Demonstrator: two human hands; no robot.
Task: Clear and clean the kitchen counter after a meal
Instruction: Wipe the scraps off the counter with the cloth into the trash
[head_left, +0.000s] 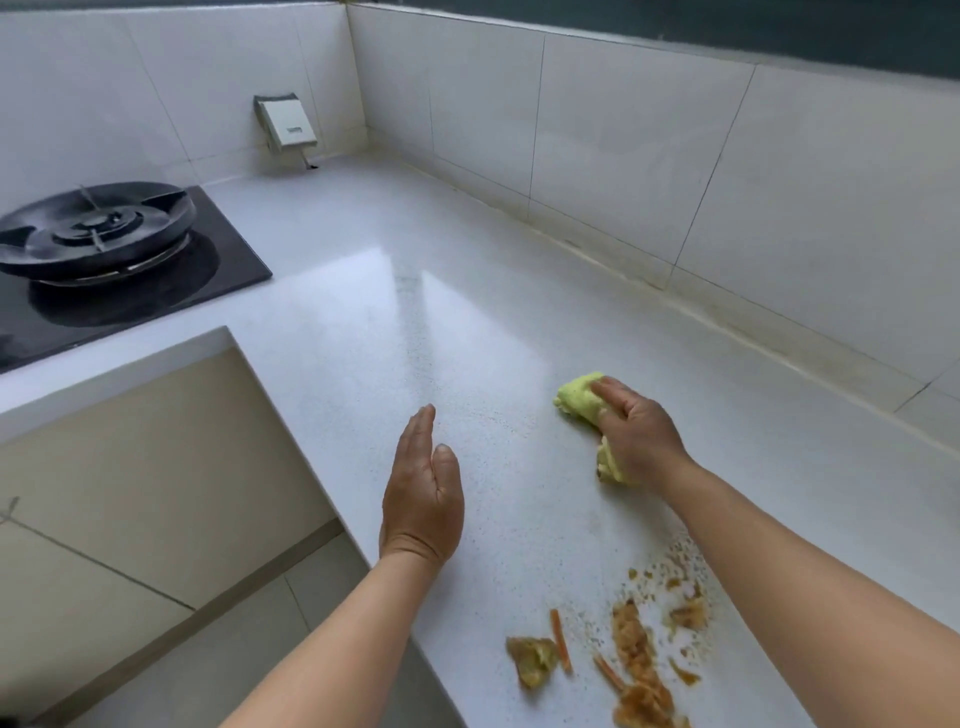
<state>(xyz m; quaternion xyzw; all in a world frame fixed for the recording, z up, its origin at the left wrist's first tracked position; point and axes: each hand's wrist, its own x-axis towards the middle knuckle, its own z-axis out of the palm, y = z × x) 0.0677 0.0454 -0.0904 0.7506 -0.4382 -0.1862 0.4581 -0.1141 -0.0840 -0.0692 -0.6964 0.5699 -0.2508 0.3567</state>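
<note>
Head view: my right hand (641, 434) fingers press the green cloth (579, 397) beyond the food scraps (634, 654) for wiping; my left hand (422, 499), fingers straight together, waits edge-on left of the scraps as a stop.

Home kitchen; gas hob (98, 234); tiled counter (415, 322).

The room is being enclosed by white glazed wall tiles (597, 145), which are meeting in a far corner. A white speckled worktop (415, 338) is being lit from above, and a bright sheen is being reflected across its middle. A black glass hob (228, 260) with a cast burner ring (93, 228) is being carried at the left. A small white wall box (287, 122) is being shown mounted near the corner. Beige cabinet fronts (156, 467) and pale floor tiles (260, 649) are being seen below.
</note>
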